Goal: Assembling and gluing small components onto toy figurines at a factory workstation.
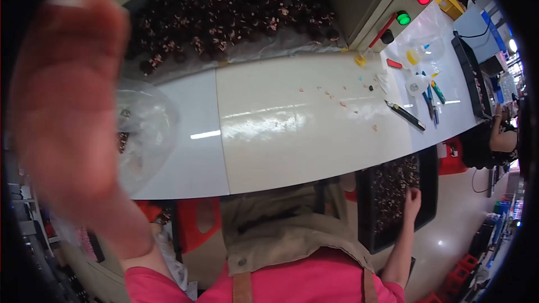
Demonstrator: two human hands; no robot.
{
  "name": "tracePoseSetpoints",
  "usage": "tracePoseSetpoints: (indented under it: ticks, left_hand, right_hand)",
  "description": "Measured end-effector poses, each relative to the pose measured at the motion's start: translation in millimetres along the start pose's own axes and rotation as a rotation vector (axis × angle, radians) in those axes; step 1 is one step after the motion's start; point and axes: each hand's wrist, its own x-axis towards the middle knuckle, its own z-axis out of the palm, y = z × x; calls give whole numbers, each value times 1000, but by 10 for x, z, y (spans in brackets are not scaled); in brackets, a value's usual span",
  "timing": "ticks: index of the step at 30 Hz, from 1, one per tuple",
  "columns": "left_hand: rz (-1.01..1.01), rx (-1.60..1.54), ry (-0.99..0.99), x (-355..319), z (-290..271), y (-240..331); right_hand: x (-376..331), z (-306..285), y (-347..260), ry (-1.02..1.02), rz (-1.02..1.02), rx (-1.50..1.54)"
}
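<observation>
Our left hand (67, 112) raised near, blurred, grip unclear, right hand (412, 197) loose on black tray (429, 191) past counter (314, 129) near edge, mid-counter open

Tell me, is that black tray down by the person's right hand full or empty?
Full, or nearly: the black tray is covered with small dark pieces across most of its floor, and the right hand rests on them.

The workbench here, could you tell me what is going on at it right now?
A person in a pink top and tan apron stands at a white workbench. Their left hand is raised close to the camera, blurred, in front of a clear plastic bag. Their right hand reaches down into a black tray of small dark parts beside the bench. A large heap of similar dark parts lies along the far edge, and pens and tools lie on the right.
</observation>
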Motion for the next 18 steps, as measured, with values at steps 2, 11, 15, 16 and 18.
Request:
tracePoseSetpoints:
  ticks: [2, 11, 15, 16, 18]
  left_hand:
    - [-82, 473, 156, -17, -9, -456]
    - [-219, 1141, -13, 854, -256, -2068]
    - [-84, 1531, 108, 1248, -21, -2481]
    - [-78, 1687, 118, 1295, 13, -2499]
    - [-133, 1581, 101, 1341, -11, -2608]
  right_hand:
    - [62, -167, -615, -248, 59, 203]
    - [-291, -325, -3373, -821, -557, 814]
    - [-465, -166, -3716, -1011, -766, 894]
    - [-517, -148, -3746, -1038, -838, 882]
    - [-569, -73, -3683, -1066, -812, 861]
